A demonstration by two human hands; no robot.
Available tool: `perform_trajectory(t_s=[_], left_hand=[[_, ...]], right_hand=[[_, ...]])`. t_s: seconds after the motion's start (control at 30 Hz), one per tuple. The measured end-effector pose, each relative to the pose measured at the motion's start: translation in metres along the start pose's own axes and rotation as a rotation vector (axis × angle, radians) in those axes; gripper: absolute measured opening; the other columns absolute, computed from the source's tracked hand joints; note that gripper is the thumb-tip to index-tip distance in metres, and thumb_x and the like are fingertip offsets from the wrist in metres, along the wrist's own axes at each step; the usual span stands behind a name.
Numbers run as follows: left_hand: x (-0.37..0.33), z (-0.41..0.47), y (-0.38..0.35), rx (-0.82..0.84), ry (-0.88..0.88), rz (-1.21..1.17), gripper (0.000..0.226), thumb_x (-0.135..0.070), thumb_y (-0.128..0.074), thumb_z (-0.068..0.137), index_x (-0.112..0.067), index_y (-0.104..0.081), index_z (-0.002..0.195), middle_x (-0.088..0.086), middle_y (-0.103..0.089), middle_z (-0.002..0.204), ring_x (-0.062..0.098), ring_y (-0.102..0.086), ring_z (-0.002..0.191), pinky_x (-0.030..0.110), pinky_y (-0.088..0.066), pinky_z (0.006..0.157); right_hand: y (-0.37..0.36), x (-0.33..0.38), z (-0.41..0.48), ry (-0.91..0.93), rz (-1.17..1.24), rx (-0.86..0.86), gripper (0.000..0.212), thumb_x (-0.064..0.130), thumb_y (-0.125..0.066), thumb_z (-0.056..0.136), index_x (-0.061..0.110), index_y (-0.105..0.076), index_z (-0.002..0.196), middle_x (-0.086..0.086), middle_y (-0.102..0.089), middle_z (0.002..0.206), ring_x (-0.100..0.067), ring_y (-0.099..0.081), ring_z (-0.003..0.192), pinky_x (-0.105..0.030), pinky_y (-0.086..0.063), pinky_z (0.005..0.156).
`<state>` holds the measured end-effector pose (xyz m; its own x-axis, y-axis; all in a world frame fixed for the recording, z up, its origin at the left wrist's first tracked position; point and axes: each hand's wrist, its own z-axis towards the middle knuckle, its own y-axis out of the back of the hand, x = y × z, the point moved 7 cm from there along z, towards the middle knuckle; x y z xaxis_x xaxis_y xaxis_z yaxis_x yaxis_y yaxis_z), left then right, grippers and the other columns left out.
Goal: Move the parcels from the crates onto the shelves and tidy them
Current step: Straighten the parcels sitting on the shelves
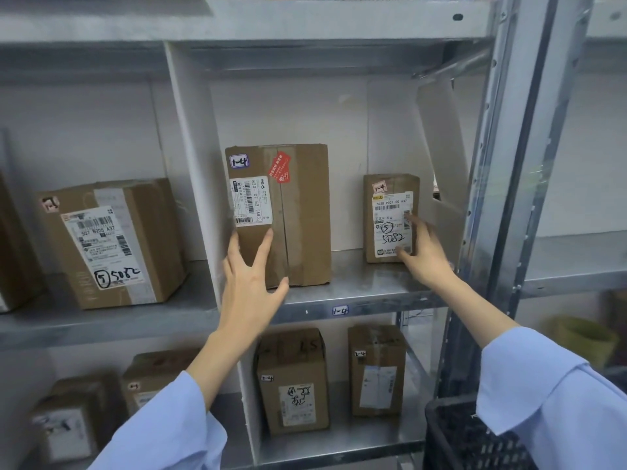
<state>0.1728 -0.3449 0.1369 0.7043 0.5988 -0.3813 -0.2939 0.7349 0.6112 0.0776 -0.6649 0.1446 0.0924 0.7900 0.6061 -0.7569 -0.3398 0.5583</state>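
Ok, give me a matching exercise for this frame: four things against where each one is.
1. tall brown cardboard parcel with red sticker
2. small brown cardboard parcel
3. wide brown cardboard parcel
4. black plastic crate

A. bottom right corner
B. touched by the left hand
C. bay left of the white divider
D. touched by the right hand

Pairs: 1-B, 2-D, 3-C, 4-A.

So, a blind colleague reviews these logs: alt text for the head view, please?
The left hand touches the taller parcel and the right hand the smaller parcel, both upright on a metal shelf. More parcels stand below.
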Motion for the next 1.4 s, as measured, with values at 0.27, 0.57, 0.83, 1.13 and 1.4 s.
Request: perform_trajectory(t_s=[0.27,0.57,0.83,1.13,1.4], left_hand=[[-0.003,0.002,-0.004,0.008,0.001,0.013,0.085,-0.031,-0.066,0.087,-0.043,-0.014,0.154,0.012,0.001,0.160,0.035,-0.018,0.140,0.043,-0.047,0.093],[-0.002,0.007,-0.010,0.032,-0.021,0.031,0.088,-0.033,-0.067,0.086,-0.043,-0.012,0.154,0.014,-0.001,0.159,0.036,-0.022,0.137,0.043,-0.048,0.092],[-0.002,0.002,0.003,0.061,-0.102,0.064,0.077,-0.036,-0.062,0.090,-0.028,-0.021,0.155,0.011,-0.001,0.162,0.033,-0.011,0.145,0.049,-0.034,0.112],[-0.005,-0.019,0.039,0.021,-0.277,0.262,0.068,-0.050,-0.035,0.092,-0.019,-0.031,0.153,0.006,-0.032,0.157,0.030,-0.038,0.133,0.043,-0.040,0.102],[0.028,-0.054,0.099,0.007,-0.330,0.334,0.066,-0.053,-0.030,0.095,-0.020,-0.032,0.152,0.004,-0.040,0.152,0.026,-0.043,0.127,0.040,-0.039,0.100]], right_hand=[[-0.001,-0.002,-0.005,-0.001,0.022,0.022,0.069,0.012,-0.068,0.089,0.014,-0.032,0.148,-0.014,-0.036,0.149,-0.028,-0.040,0.137,-0.032,-0.032,0.109],[0.003,0.005,-0.008,0.007,-0.035,0.003,0.064,0.012,-0.066,0.090,0.010,-0.034,0.145,-0.013,-0.035,0.149,-0.029,-0.041,0.135,-0.023,-0.028,0.100],[0.005,0.024,-0.028,0.076,-0.115,-0.040,0.060,0.019,-0.060,0.094,0.016,-0.033,0.148,-0.012,-0.033,0.152,-0.031,-0.046,0.133,-0.045,-0.043,0.106],[-0.009,0.077,-0.075,0.127,-0.294,0.040,0.060,0.036,-0.047,0.101,0.026,-0.023,0.155,-0.002,-0.023,0.161,-0.023,-0.025,0.146,-0.047,-0.036,0.111],[-0.033,0.160,-0.121,0.195,-0.355,0.066,0.060,0.042,-0.043,0.102,0.029,-0.021,0.156,0.002,-0.022,0.162,-0.021,-0.024,0.146,-0.042,-0.036,0.109]])
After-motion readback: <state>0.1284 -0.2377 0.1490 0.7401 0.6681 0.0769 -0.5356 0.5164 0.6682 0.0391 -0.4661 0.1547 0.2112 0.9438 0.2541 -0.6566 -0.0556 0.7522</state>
